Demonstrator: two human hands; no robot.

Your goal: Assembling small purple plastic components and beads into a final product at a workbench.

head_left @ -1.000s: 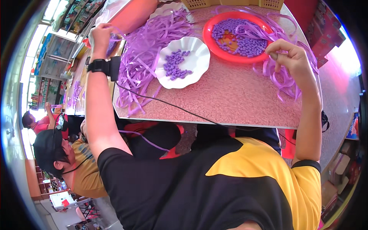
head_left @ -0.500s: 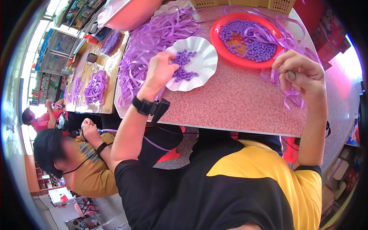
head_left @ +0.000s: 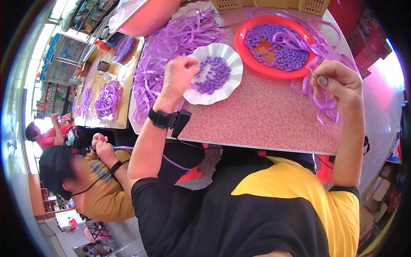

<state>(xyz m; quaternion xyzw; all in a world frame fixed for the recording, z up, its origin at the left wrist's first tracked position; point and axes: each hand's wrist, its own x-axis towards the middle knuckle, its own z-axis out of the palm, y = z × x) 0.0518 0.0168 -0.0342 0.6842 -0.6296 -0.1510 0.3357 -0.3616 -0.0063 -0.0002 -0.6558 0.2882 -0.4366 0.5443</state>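
Observation:
A white scalloped plate (head_left: 229, 88) stands on the table with purple beads (head_left: 214, 76) spread across its middle. My left hand (head_left: 177, 79) is over the plate's left edge, thumb and fingers drawn together; what they grip, if anything, is hidden. To the right, my right hand (head_left: 338, 81) is raised above the table edge, thumb and forefinger pinched on a thin, pale, needle-like piece that barely shows. A red plate (head_left: 242, 49) behind it holds many more purple beads (head_left: 289, 58), with purple ribbons (head_left: 295, 38) draped over its right side.
A heap of purple ribbons (head_left: 158, 55) covers the table's left side. Behind stand a pink basin (head_left: 150, 19) and a tan plastic crate (head_left: 274, 5). A person in a brown shirt (head_left: 107, 195) sits close on my left; another (head_left: 49, 137) is farther off.
The beads in the white plate have spread from its left side across the middle. My left hand has drawn back slightly left. My right hand has shifted only a little.

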